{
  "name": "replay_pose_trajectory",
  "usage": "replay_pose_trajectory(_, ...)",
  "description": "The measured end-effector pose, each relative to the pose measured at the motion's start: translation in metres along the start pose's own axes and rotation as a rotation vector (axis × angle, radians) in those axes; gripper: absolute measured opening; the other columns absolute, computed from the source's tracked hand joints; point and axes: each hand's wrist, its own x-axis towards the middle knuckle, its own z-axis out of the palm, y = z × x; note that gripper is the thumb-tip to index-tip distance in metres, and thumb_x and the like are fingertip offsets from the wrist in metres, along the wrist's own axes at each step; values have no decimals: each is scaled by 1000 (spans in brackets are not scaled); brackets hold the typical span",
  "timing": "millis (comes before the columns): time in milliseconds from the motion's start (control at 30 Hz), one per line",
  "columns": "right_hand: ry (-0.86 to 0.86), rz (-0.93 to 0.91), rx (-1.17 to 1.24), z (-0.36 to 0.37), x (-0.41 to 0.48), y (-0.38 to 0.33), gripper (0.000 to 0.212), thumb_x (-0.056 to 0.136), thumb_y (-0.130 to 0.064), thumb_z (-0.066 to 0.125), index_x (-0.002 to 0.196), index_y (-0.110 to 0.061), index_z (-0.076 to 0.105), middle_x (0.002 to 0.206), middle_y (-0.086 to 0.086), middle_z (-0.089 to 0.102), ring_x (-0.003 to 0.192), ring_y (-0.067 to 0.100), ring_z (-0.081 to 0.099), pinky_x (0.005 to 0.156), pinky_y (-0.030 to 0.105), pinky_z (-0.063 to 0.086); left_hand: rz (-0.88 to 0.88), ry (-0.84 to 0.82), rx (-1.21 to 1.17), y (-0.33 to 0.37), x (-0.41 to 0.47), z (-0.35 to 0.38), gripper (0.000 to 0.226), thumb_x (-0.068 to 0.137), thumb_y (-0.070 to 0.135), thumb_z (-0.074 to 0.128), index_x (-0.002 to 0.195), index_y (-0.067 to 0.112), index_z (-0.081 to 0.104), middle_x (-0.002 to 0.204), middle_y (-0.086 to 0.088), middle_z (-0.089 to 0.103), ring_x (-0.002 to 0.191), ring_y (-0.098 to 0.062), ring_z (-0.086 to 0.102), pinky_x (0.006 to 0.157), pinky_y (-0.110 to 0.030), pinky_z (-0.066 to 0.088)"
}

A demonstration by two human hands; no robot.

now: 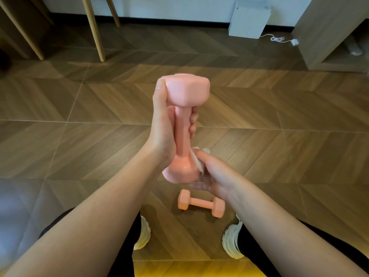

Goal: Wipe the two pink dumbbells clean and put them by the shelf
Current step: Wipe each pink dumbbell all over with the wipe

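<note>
My left hand (pixel 165 124) grips the handle of a pink dumbbell (pixel 182 126) and holds it upright in the air, thumb against its upper head. My right hand (pixel 211 172) pinches a pale wipe (pixel 197 162) and presses it against the lower head of that dumbbell. A second pink dumbbell (pixel 200 203) lies on its side on the wooden floor below my hands, between my feet.
Wooden shelf unit (pixel 329 35) stands at the far right. A white box (pixel 249 19) with a white cable (pixel 279 39) leans on the wall. Slanted wooden legs (pixel 93 29) rise at the back left. My white shoes (pixel 232 240) flank the lying dumbbell.
</note>
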Motion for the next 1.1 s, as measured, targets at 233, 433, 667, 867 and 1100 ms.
replay_pose_trajectory(233, -131, -13, -21, -13, 0, -3, 24, 95, -34, 51, 108, -31, 71, 110, 9, 66, 105, 28, 62, 105, 54, 46, -17, -45, -2, 0, -1, -1, 82, 90, 75, 11, 66, 10, 56, 57, -2, 45, 52, -17, 34, 53, -31, 31)
replay_pose_trajectory(433, -82, 2, -80, -1, -2, -5, 22, 98, -41, 49, 99, -30, 68, 103, 5, 73, 106, 27, 67, 100, 55, 50, -58, -78, -44, -1, -3, 0, 84, 88, 77, 11, 65, 10, 56, 56, -2, 43, 51, -18, 32, 54, -34, 27)
replay_pose_trajectory(667, -132, 27, 28, -6, -4, -4, 24, 97, -36, 51, 107, -28, 72, 108, 8, 70, 107, 28, 64, 103, 55, 47, -66, -135, -105, 2, -2, -6, 87, 87, 79, 11, 68, 8, 58, 58, -4, 45, 53, -19, 36, 57, -35, 29)
replay_pose_trajectory(867, 50, 26, 186, 4, 2, 4, 19, 96, -29, 57, 112, -22, 65, 98, 3, 73, 98, 23, 68, 94, 43, 55, 17, 4, 172, -10, 4, -4, 80, 85, 77, 20, 93, 13, 66, 79, -9, 57, 70, -15, 52, 79, -33, 41)
replay_pose_trajectory(1100, 18, 7, 103, 7, 3, 3, 19, 94, -43, 56, 93, -25, 64, 87, 1, 75, 89, 22, 70, 98, 47, 52, 11, 46, 74, -8, 3, 0, 87, 83, 80, 22, 98, 6, 65, 68, -10, 51, 57, -16, 46, 60, -29, 42)
